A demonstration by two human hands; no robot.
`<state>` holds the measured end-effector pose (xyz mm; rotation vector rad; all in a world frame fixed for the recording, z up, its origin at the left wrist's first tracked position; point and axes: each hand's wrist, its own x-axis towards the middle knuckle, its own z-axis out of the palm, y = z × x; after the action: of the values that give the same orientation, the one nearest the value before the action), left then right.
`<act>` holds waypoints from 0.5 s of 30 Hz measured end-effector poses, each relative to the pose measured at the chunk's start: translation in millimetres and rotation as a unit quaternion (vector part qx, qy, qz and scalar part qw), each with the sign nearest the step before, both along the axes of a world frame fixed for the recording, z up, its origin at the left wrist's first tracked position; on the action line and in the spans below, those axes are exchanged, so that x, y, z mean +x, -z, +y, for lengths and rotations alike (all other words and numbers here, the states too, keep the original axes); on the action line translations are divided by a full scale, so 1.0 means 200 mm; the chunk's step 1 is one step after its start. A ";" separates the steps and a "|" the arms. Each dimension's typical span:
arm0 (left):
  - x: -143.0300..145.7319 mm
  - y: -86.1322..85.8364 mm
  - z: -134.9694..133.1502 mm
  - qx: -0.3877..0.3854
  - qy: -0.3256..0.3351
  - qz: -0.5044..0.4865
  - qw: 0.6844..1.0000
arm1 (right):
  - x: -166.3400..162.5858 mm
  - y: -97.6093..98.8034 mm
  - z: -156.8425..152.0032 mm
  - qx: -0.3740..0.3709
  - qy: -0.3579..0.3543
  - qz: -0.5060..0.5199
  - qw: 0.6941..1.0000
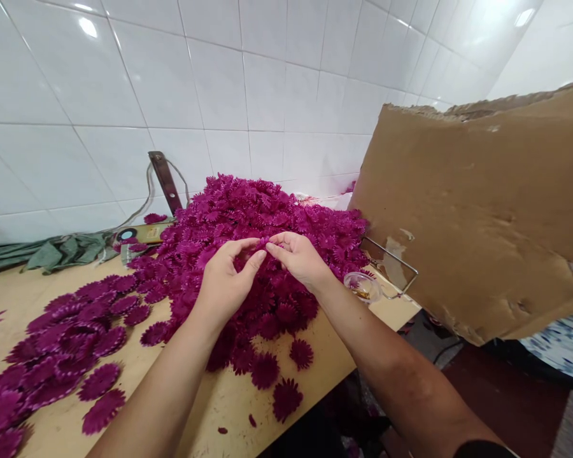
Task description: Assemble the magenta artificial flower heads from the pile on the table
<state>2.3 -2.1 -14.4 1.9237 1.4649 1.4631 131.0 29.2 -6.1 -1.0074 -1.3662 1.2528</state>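
A big heap of magenta fabric flower petals (pixel 262 216) lies on a wooden table (pixel 329 346). My left hand (pixel 226 280) and my right hand (pixel 298 257) meet above the heap, fingertips pinched together on one magenta petal piece (pixel 263 245) between them. Flatter single petals (pixel 76 337) spread over the table to the left, and a few lie loose near the front edge (pixel 286 397).
A large torn cardboard sheet (pixel 477 216) stands at the right, past the table's edge. A small clear cup (pixel 361 286) and a metal wire frame (pixel 396 267) sit beside it. Green cloth (pixel 48 251), a cable and a brown strap lie against the white tiled wall.
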 end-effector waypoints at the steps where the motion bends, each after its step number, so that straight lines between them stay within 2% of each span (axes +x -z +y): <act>1: 0.01 0.00 0.01 -0.005 0.011 -0.004 1.000 | 0.00 0.01 0.00 0.001 -0.009 0.011 1.000; 5: 0.03 0.00 0.03 -0.077 0.081 -0.065 0.992 | 0.02 0.03 0.01 0.001 -0.040 0.051 0.998; 8: 0.03 0.01 0.04 -0.126 0.102 -0.126 0.979 | 0.04 0.04 0.00 -0.001 -0.076 0.057 0.995; 12: 0.03 0.01 0.07 -0.108 0.036 -0.178 0.977 | 0.05 0.04 -0.02 0.012 -0.126 0.081 0.989; 15: 0.00 -0.01 0.11 -0.061 -0.038 -0.140 0.988 | 0.06 0.04 -0.03 0.020 -0.139 0.085 0.986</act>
<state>1.5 19.1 -13.3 1.5346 1.4713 1.5641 142.4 22.6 -14.8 -0.6806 -1.4256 1.4740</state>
